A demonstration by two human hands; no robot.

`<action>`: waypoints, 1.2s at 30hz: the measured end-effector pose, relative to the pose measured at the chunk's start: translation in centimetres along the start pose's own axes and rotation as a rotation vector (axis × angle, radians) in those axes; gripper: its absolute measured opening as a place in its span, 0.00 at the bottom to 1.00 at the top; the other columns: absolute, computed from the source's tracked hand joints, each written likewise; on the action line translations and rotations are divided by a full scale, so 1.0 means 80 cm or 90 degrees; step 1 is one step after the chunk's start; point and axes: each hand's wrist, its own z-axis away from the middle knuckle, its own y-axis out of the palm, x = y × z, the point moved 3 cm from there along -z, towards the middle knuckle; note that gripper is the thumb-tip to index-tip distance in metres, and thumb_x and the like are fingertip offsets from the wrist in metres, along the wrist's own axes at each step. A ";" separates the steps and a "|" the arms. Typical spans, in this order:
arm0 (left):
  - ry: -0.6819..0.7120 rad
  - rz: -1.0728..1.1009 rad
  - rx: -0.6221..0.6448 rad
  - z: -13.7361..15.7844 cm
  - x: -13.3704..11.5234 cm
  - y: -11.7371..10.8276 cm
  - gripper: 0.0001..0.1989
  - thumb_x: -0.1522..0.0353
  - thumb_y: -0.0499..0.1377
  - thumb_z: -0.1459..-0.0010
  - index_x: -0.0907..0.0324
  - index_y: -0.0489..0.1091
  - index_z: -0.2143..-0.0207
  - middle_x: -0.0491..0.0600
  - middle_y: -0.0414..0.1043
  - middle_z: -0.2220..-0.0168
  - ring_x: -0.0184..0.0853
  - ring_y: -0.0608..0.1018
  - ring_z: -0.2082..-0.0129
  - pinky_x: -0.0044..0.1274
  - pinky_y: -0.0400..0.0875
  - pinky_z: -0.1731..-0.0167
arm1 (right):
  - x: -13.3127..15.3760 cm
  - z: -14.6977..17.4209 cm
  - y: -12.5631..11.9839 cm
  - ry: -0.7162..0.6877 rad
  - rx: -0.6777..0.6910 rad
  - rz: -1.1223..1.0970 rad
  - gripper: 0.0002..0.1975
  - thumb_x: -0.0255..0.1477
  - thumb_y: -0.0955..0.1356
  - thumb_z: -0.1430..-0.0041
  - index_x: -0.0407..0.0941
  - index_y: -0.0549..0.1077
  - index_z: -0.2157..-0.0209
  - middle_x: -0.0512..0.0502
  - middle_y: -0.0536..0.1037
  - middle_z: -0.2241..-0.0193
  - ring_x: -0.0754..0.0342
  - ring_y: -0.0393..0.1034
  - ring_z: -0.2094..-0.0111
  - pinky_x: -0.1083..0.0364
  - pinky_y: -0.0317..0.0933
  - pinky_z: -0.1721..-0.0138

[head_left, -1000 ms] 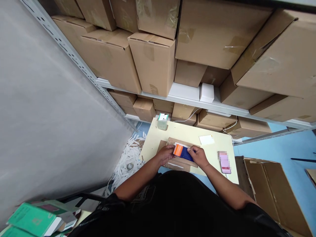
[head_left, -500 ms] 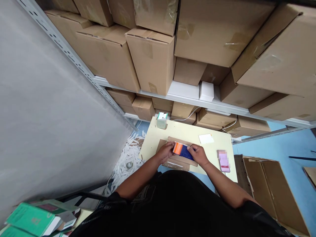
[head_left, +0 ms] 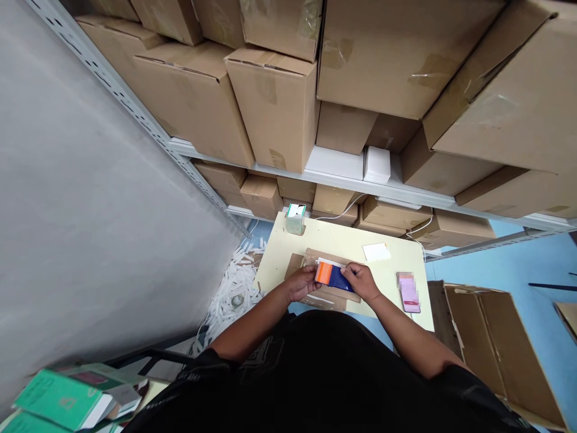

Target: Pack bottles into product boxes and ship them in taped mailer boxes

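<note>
A flat packet with an orange end and a dark blue end (head_left: 334, 276) is held between my two hands, over the table. My left hand (head_left: 303, 282) grips its orange end from the left. On the blue end, my right hand (head_left: 359, 280) presses its thumb on top with the fingers bent beneath. Below the packet lies a piece of brown cardboard (head_left: 325, 300), with part of a clear plastic wrap at its left. What the packet contains cannot be seen.
The pale yellow table (head_left: 279, 264) carries a small green-and-white box (head_left: 296, 220), a white card (head_left: 376, 252) and a phone (head_left: 408, 293). White paper strips (head_left: 229, 288) cover the floor at left. An open carton (head_left: 500, 349) stands at right. Cardboard boxes (head_left: 274, 108) fill the shelves ahead.
My left hand has shifted slightly down and left along the orange end, uncovering more of its edge. The packet stays in nearly the same place, and my right hand keeps its hold.
</note>
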 end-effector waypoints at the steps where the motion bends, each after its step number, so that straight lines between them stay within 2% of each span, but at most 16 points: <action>1: 0.003 -0.019 -0.005 0.001 -0.002 0.002 0.19 0.67 0.78 0.56 0.64 0.78 0.62 0.49 0.76 0.68 0.27 0.75 0.71 0.20 0.68 0.68 | -0.001 0.000 0.000 0.000 0.002 0.006 0.24 0.48 0.68 0.38 0.46 0.68 0.79 0.54 0.66 0.80 0.56 0.61 0.76 0.56 0.55 0.71; 5: 0.039 -0.162 -0.035 0.006 -0.014 0.012 0.15 0.64 0.73 0.53 0.64 0.79 0.65 0.46 0.72 0.73 0.25 0.68 0.76 0.19 0.61 0.73 | 0.005 -0.002 -0.001 0.000 0.013 0.042 0.25 0.49 0.67 0.37 0.46 0.67 0.79 0.54 0.66 0.81 0.56 0.61 0.76 0.56 0.56 0.71; 9: 0.067 -0.264 -0.055 0.011 -0.024 0.017 0.10 0.64 0.69 0.52 0.63 0.78 0.70 0.43 0.68 0.77 0.25 0.65 0.78 0.20 0.58 0.74 | 0.018 -0.002 -0.004 -0.002 0.041 0.098 0.26 0.49 0.66 0.35 0.46 0.66 0.80 0.54 0.64 0.82 0.56 0.60 0.77 0.56 0.54 0.72; 13: 0.048 -0.244 -0.052 0.021 -0.025 0.018 0.11 0.64 0.70 0.52 0.62 0.78 0.68 0.44 0.70 0.75 0.26 0.67 0.76 0.21 0.61 0.72 | 0.024 0.004 -0.006 0.003 0.061 0.101 0.26 0.49 0.67 0.36 0.46 0.65 0.81 0.55 0.62 0.83 0.57 0.59 0.77 0.56 0.53 0.73; 18: 0.008 -0.159 -0.024 0.030 -0.016 0.024 0.17 0.61 0.74 0.55 0.62 0.80 0.65 0.48 0.76 0.71 0.27 0.72 0.73 0.21 0.67 0.69 | 0.024 0.014 -0.008 0.004 0.065 0.022 0.27 0.50 0.68 0.37 0.46 0.66 0.80 0.54 0.63 0.82 0.56 0.59 0.77 0.56 0.54 0.74; 23: 0.025 -0.169 -0.018 0.034 -0.013 0.030 0.18 0.60 0.75 0.55 0.63 0.79 0.66 0.48 0.76 0.71 0.28 0.74 0.72 0.21 0.68 0.69 | 0.029 0.015 -0.014 0.007 0.074 0.009 0.28 0.51 0.68 0.38 0.46 0.66 0.81 0.54 0.62 0.82 0.57 0.57 0.77 0.57 0.53 0.74; 26: 0.043 -0.145 -0.026 0.039 -0.026 0.022 0.18 0.60 0.75 0.54 0.62 0.76 0.68 0.47 0.74 0.73 0.27 0.74 0.74 0.22 0.69 0.69 | 0.029 0.011 -0.025 0.015 0.088 0.009 0.29 0.52 0.68 0.38 0.46 0.64 0.82 0.54 0.59 0.83 0.58 0.55 0.78 0.57 0.51 0.75; 29: 0.072 -0.117 -0.070 0.045 -0.049 0.003 0.19 0.59 0.75 0.53 0.62 0.74 0.68 0.48 0.75 0.72 0.30 0.77 0.71 0.23 0.70 0.67 | 0.025 0.008 -0.042 0.023 0.058 0.020 0.29 0.53 0.68 0.39 0.46 0.64 0.82 0.54 0.60 0.83 0.58 0.55 0.78 0.56 0.52 0.75; 31: 0.058 -0.123 -0.073 0.047 -0.061 -0.006 0.19 0.56 0.73 0.50 0.63 0.74 0.68 0.51 0.75 0.71 0.33 0.79 0.70 0.24 0.71 0.67 | 0.021 0.007 -0.050 0.025 0.041 0.038 0.29 0.54 0.68 0.40 0.46 0.64 0.83 0.54 0.61 0.82 0.57 0.56 0.78 0.56 0.53 0.75; 33: 0.044 -0.150 -0.077 0.046 -0.069 -0.010 0.22 0.52 0.69 0.46 0.63 0.73 0.69 0.52 0.76 0.71 0.34 0.79 0.70 0.24 0.71 0.67 | 0.018 0.006 -0.053 0.025 0.028 0.065 0.29 0.54 0.68 0.40 0.46 0.65 0.83 0.53 0.62 0.83 0.57 0.57 0.78 0.56 0.53 0.75; 36: 0.097 -0.279 -0.136 0.042 -0.073 -0.008 0.21 0.52 0.69 0.47 0.61 0.71 0.70 0.49 0.75 0.73 0.33 0.77 0.72 0.24 0.71 0.68 | 0.014 0.004 -0.049 0.016 0.020 0.118 0.29 0.54 0.67 0.39 0.47 0.66 0.82 0.53 0.64 0.83 0.56 0.59 0.78 0.56 0.54 0.74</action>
